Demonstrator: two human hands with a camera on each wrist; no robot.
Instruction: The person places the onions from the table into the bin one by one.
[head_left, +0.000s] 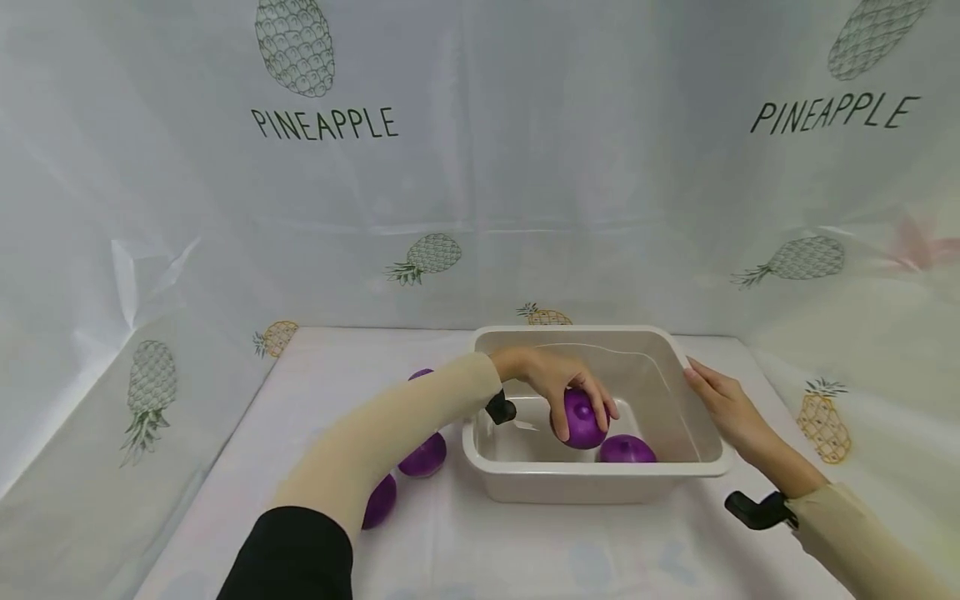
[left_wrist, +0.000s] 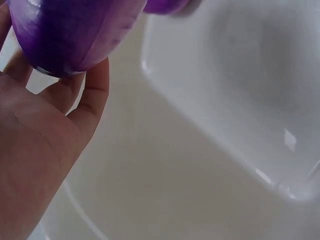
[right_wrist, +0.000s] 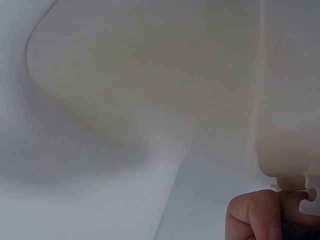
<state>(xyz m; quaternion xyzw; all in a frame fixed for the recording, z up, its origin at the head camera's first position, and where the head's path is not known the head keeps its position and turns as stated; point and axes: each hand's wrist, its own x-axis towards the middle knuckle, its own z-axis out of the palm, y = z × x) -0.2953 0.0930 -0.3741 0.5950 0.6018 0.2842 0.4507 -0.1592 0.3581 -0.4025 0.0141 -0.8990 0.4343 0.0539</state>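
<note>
Hands (head_left: 557,383) (head_left: 726,406), both in head view only, hold purple object (head_left: 581,423) and, apparently, bin (head_left: 570,487).

The left sleeve (head_left: 390,429) partly hides three purple objects (head_left: 424,458).

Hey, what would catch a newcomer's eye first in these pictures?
Probably the glossy purple rounded object that the left hand grips in or just above the off-white rectangular plastic bin, whose right rim the right hand holds. Next, another purple rounded object inside the bin's near side, and more purple objects on the pale table left of it. Behind, large dark PINEAPPLE lettering marks a pale grey sheet.
</note>
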